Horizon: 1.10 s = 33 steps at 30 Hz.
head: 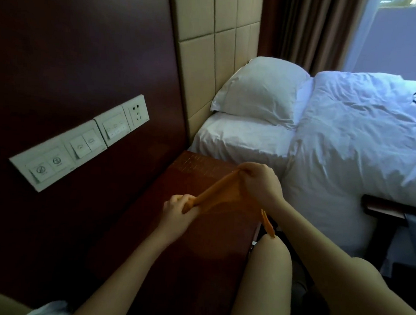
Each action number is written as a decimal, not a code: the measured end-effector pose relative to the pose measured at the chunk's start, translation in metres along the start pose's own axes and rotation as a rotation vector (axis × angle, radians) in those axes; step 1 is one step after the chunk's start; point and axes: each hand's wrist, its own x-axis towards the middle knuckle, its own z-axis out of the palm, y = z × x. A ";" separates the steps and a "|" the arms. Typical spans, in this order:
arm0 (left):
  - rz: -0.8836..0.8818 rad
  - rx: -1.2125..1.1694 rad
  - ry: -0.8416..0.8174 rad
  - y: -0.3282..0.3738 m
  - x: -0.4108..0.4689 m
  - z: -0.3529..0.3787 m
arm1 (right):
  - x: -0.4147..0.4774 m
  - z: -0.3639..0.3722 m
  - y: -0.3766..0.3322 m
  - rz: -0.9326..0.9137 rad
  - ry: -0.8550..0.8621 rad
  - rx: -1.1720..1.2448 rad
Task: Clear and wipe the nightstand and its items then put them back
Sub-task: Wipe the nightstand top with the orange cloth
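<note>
White pillow [258, 89] and duvet [365, 143] on bed, wall switches [80, 143] opposite.

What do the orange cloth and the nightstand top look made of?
Orange cloth: thin soft fabric, possibly microfibre; it drapes between left hand and right hand. Nightstand top: dark reddish wood or veneer, fairly glossy; faint reflections show on it.

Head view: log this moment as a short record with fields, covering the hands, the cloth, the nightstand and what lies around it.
left: left hand grips one end of the orange cloth
right: right hand grips the other end
cloth state: stretched between both hands, a loose corner hanging down
surface: nightstand lies under the cloth; contact unclear
wall: switch panel on the left
bed: pillow and duvet on the right
</note>
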 end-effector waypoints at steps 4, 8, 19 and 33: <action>-0.285 -0.460 -0.079 0.002 -0.006 -0.001 | 0.004 -0.002 -0.007 0.108 -0.024 0.147; -0.312 -0.158 -0.078 0.001 -0.003 0.000 | 0.013 -0.005 -0.009 0.168 -0.066 0.344; 0.188 -0.568 -0.192 0.081 0.022 0.012 | 0.011 -0.013 -0.016 0.039 -0.297 0.524; -0.338 -0.559 -0.016 0.025 0.068 0.065 | 0.023 0.050 0.080 0.112 -0.435 0.154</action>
